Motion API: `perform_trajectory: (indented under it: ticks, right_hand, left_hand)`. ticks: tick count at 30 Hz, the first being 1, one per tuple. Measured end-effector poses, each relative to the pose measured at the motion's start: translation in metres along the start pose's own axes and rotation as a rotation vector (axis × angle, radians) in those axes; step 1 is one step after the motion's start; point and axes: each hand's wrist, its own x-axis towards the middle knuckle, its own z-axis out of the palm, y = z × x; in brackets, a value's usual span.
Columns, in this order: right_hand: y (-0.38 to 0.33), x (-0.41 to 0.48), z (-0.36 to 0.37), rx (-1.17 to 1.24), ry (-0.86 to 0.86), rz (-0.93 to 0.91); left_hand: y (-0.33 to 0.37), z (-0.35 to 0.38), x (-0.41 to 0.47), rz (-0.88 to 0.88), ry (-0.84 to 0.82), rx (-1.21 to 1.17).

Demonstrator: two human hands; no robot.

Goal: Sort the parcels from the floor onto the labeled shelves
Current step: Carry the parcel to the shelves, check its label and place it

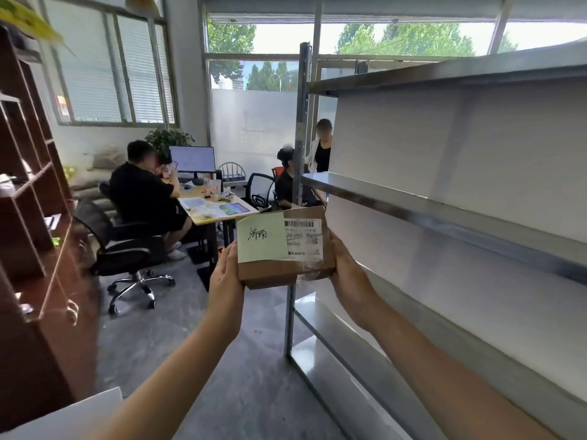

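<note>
I hold a small brown cardboard parcel (282,268) up in front of me with both hands. A pale green note with handwritten characters and a white barcode label cover its top face. My left hand (226,274) grips its left edge and my right hand (347,274) grips its right edge. The parcel hangs in the air just left of the metal shelving unit (444,214), level with the gap below the middle shelf board. No labels on the shelves are visible from here.
The grey upright post (300,154) of the shelving stands right behind the parcel. A dark wooden cabinet (38,249) lines the left side. Three people sit or stand around a desk (219,211) with a monitor ahead, and a black office chair (127,249) stands on the grey floor.
</note>
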Motion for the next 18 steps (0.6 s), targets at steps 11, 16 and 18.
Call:
perform_trajectory:
  ticks: [11,16,18]
  right_hand:
    - [0.041,0.08,0.098,0.13,-0.029,0.047]
    - [0.06,0.108,0.129,0.196,-0.082,0.068]
    - [0.066,0.122,0.137,0.216,-0.087,0.095]
  left_hand:
    - [0.006,-0.094,0.083,0.044,0.045,0.047]
    - [0.001,-0.127,0.106,0.029,0.097,0.066]
    - [0.0,-0.137,0.116,0.027,0.12,0.085]
